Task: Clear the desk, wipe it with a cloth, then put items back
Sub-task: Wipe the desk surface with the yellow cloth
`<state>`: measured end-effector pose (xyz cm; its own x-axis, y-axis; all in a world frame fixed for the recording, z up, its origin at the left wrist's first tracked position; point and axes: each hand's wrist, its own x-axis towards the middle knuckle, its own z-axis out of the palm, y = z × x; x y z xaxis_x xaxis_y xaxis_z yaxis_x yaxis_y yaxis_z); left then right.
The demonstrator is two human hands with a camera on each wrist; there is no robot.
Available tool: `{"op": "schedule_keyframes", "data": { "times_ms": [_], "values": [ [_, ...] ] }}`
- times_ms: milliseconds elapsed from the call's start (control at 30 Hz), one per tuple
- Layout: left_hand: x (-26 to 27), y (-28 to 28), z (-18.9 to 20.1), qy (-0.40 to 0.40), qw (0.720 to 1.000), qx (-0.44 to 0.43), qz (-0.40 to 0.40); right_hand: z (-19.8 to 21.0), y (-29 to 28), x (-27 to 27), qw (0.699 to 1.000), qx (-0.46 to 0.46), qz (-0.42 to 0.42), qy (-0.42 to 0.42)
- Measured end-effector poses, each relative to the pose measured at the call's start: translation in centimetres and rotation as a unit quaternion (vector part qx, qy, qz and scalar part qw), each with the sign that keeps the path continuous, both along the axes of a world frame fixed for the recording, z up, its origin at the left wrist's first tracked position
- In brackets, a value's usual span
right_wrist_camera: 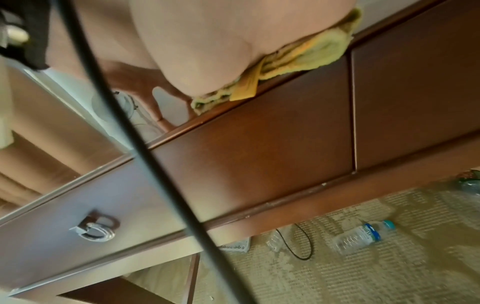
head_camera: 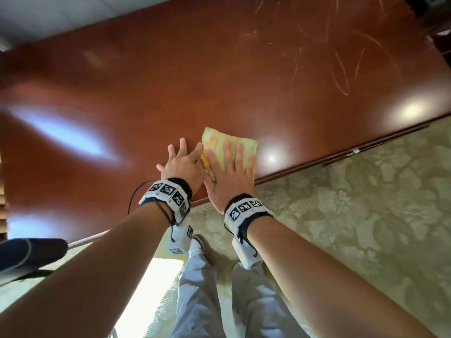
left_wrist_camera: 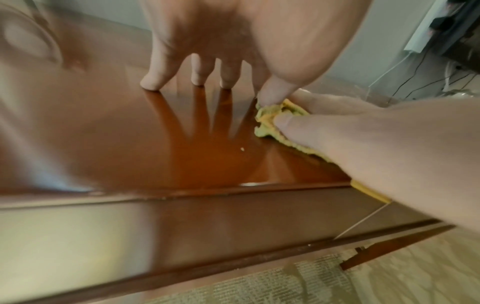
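Cloth [head_camera: 229, 152], folded, yellow-green and nubbly, lies low and centre in the head view, overhanging the desk's [head_camera: 219, 76] near edge. Right hand [head_camera: 230, 175] presses it flat, fingers spread. Left hand [head_camera: 181, 167] splays beside it, fingertips [left_wrist_camera: 150, 83] on glossy, scratched red-brown wood stretching wide above.

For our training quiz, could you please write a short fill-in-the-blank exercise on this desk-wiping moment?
1. The right hand presses flat on a folded yellow-green ____.
2. The cloth lies near the desk's ____ edge, closest to the person.
3. The left hand's spread fingertips rest on the bare ____.
4. A plastic ____ lies on the carpet below.

Missing words: cloth; front; desk; bottle
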<state>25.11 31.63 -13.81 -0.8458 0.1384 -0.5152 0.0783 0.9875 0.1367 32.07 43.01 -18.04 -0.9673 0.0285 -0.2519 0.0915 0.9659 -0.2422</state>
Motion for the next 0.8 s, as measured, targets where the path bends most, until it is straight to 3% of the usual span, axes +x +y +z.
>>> {"op": "schedule_keyframes", "data": {
  "times_ms": [133,433,600,800],
  "values": [
    [-0.1,0.8,0.0,-0.006,1.0,-0.027,0.015,0.1,3.4,-0.4,1.0,0.006,0.014,0.003],
    [-0.3,1.5,0.1,-0.032,0.998,-0.053,0.03,0.3,15.9,-2.5,0.99,0.05,-0.128,-0.032],
    [0.0,1.9,0.0,-0.021,0.998,-0.047,0.036,0.3,12.1,-2.8,0.981,0.025,-0.188,-0.03],
    [0.1,1.6,-0.2,-0.016,0.998,-0.046,0.031,-0.1,4.0,-0.8,1.0,0.015,-0.021,0.016]
  ]
}}
